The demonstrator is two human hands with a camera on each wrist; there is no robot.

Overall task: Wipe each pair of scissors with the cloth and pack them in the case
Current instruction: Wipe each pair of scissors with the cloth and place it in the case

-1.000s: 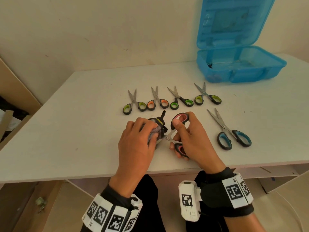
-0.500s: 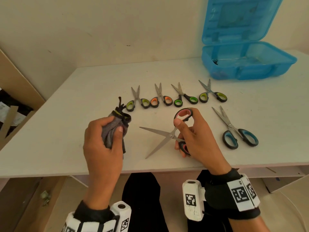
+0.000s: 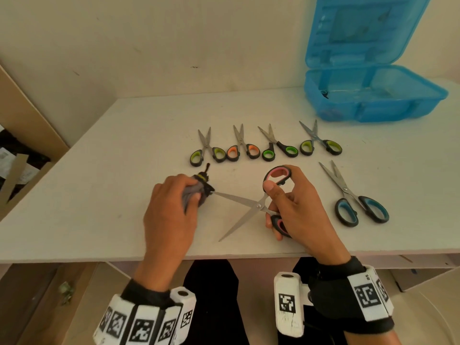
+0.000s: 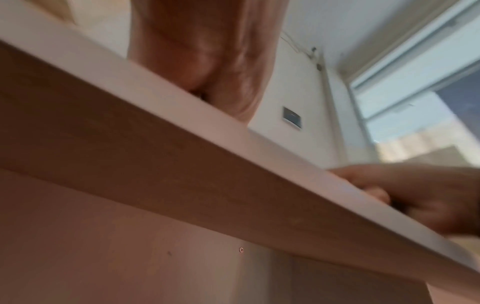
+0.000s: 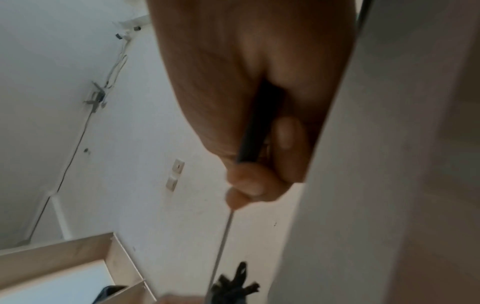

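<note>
R hand (image 3: 296,210) grip pinches pink-handled scissors (image 3: 258,206) (blades spread) above bench (image 3: 99,195) front edge. L hand (image 3: 171,210) grip clamps cloth (image 3: 199,192) on blade tip. Case (image 3: 373,103) open at 2 o'clock.

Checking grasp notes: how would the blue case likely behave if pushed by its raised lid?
The blue case looks thin and see-through, so probably light. It may slide on the smooth table. With its lid upright, it might tip backward.
</note>
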